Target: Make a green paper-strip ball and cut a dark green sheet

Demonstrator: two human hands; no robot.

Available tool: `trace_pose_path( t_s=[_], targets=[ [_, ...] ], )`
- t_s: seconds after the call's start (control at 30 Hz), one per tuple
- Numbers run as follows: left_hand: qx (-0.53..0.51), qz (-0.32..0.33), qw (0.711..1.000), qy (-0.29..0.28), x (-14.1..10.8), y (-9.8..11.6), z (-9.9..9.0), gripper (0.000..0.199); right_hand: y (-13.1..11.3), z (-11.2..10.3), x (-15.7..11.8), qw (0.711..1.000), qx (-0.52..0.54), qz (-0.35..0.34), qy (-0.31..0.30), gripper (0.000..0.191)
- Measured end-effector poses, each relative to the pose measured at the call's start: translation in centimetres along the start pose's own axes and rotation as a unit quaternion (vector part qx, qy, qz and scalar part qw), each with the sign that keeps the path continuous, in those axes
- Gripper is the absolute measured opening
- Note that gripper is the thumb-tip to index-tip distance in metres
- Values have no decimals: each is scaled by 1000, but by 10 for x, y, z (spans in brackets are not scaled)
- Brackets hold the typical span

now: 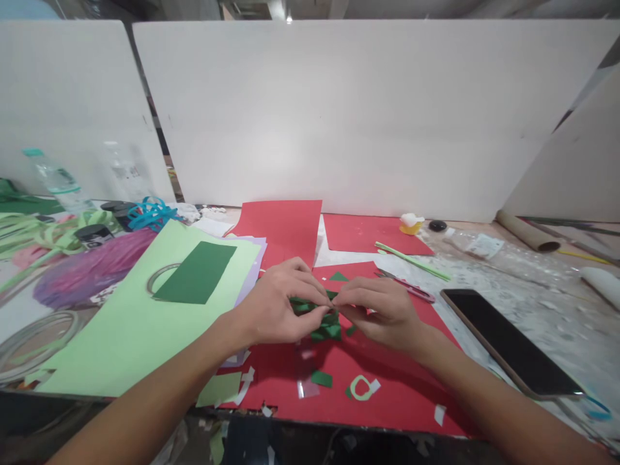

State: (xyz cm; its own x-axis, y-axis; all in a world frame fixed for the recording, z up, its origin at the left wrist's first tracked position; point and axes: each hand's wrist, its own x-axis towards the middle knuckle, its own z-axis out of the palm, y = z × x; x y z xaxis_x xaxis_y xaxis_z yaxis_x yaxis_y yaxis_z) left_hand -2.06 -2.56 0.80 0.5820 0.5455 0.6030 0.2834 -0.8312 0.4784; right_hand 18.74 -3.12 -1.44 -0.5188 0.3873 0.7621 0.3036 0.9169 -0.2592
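My left hand [285, 302] and my right hand [382, 311] meet above a red sheet [387, 387]. Both are closed, thumb against fingers, around crumpled or folded dark green paper [327, 328]. Their fingertips almost touch at its upper edge, and my fingers hide part of it. Below them on the red sheet are a small green piece [321, 378], a clear strip [306, 381] and a light green paper ring [361, 388]. Pink-handled scissors [416, 290] rest just beyond my right hand.
A phone [508, 342] lies at the right. Light green sheets [121, 336], a dark green rectangle [196, 273] and tape rolls [33, 342] are at the left. Bottles [61, 181] stand farther back, before white boards [320, 116]. A cardboard tube [527, 230] lies at the back right.
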Motion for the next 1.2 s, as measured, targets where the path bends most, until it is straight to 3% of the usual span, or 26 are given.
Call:
trace_pose_path(
  t_s=[0.5,0.83,0.97,1.07,1.2],
  targets=[
    [1,-42,998,-38,0,3,-2,18,2,2,-6,996,-83,-40,1,17],
    [6,-14,1000,6,2,6,-1,13,1,1,-4,997,-71,-7,13,18],
    [-14,-101,995,-1,3,9,-4,12,1,1,-6,993,-115,-27,23,20],
    [-77,-197,975,-67,3,8,-4,19,0,1,-8,985,-162,-41,48,22],
    [-149,-229,955,-115,4,4,-1,23,-2,2,-8,976,-201,-49,64,22]
  ],
)
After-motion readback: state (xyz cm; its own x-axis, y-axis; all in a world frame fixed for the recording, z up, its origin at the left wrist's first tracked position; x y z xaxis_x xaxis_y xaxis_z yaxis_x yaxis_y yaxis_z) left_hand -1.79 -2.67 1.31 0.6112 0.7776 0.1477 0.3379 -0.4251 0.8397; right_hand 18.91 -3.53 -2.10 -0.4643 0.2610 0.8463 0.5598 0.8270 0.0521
